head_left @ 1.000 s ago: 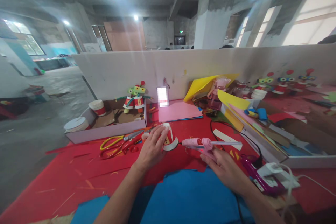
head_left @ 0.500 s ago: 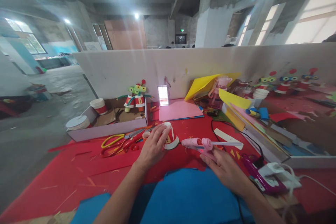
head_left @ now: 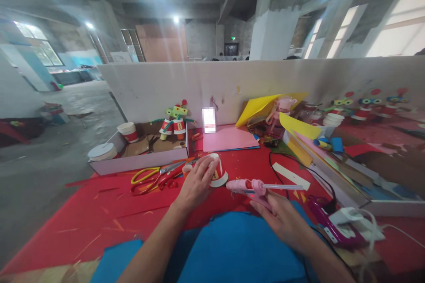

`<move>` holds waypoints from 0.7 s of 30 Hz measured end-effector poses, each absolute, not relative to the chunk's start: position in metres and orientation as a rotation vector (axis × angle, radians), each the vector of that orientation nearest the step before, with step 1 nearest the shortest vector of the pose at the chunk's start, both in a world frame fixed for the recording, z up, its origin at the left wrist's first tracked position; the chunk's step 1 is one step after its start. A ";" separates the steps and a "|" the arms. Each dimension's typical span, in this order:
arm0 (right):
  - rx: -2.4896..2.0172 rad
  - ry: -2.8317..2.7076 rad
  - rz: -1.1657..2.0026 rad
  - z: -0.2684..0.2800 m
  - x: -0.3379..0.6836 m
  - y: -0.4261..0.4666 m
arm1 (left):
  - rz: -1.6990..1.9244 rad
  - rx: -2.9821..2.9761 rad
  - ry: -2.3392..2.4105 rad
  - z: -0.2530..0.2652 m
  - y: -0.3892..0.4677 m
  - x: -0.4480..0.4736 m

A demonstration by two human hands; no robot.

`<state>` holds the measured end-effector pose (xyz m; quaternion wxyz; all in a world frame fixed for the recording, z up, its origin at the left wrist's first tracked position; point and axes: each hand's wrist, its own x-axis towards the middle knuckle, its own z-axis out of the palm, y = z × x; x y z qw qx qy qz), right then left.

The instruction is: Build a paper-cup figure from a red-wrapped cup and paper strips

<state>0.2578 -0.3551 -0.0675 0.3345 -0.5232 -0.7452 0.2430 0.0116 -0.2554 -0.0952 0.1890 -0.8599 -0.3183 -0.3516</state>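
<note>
My left hand (head_left: 196,180) is closed around the side of a red and white paper cup (head_left: 219,172), which stands upside down on the red table cover (head_left: 146,219). Its fingers hide the cup's left part. In my right hand (head_left: 282,216) is a pink hot glue gun (head_left: 247,185), with a clear glue stick (head_left: 285,187) poking out of its back. The gun's nozzle points left, close to the cup's lower rim; whether they touch I cannot tell. Beside my left hand lie scissors with yellow handles (head_left: 142,174) and red-handled scissors (head_left: 149,185).
An open box (head_left: 142,161) with paper-cup robot figures (head_left: 175,124) stands at the back left. Pink paper sheets (head_left: 229,138) lie behind the cup. A box of coloured paper (head_left: 332,181) and a purple-and-white power strip (head_left: 335,225) are on the right, with a black cord (head_left: 327,177) nearby.
My right hand has brought the glue gun slightly left, nearer to the cup's rim. My left hand keeps its hold on the cup. The whole view has shifted a little.
</note>
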 end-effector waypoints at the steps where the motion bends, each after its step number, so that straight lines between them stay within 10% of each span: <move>1: -1.350 -1.954 0.643 -0.068 0.257 -0.355 | -0.992 -2.414 -0.898 -0.095 -0.255 0.012; 21: -1.357 -2.012 0.555 -0.075 0.240 -0.356 | -0.919 -2.483 -1.006 -0.097 -0.256 0.013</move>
